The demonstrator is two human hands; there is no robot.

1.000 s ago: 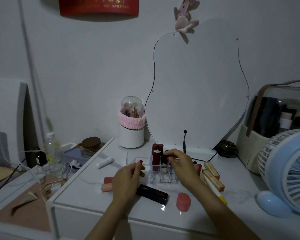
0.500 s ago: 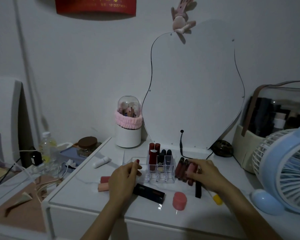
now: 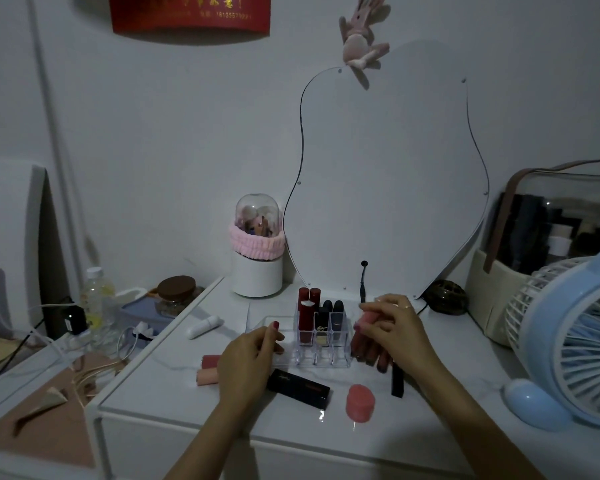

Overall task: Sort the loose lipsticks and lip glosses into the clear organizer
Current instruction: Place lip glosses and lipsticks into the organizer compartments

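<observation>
Head camera looks down on a white tabletop (image 3: 174,396), dimly lit, with my two bare hands working either side of the clear organizer (image 3: 321,341). The organizer stands near the middle of the table, in front of a wavy-edged mirror (image 3: 388,174). Its back compartments hold upright dark red lipsticks (image 3: 305,317), and next to them stand black-capped tubes (image 3: 331,315); the front row looks unfilled, though the clear walls make that hard to judge.

My left hand (image 3: 248,362) rests curled on the table just left of the organizer, thumb and forefinger pinched near its left edge; whether they grip anything I cannot tell. My right hand (image 3: 394,329) is closed around a pink tube (image 3: 369,317), lifted just right of the organizer. Below that hand several dark reddish lip glosses (image 3: 366,349) lie bunched against the organizer's right side, and a slim black tube (image 3: 397,381) lies just beyond them.

Closer to me, a long black lipstick box (image 3: 298,389) lies flat, its left end under my left hand. Two pink tubes (image 3: 208,368) lie left of that hand, a white lip balm (image 3: 203,326) farther back, and a round pink pot (image 3: 360,402) near the front edge. A blue fan (image 3: 568,341) stands at far right.
</observation>
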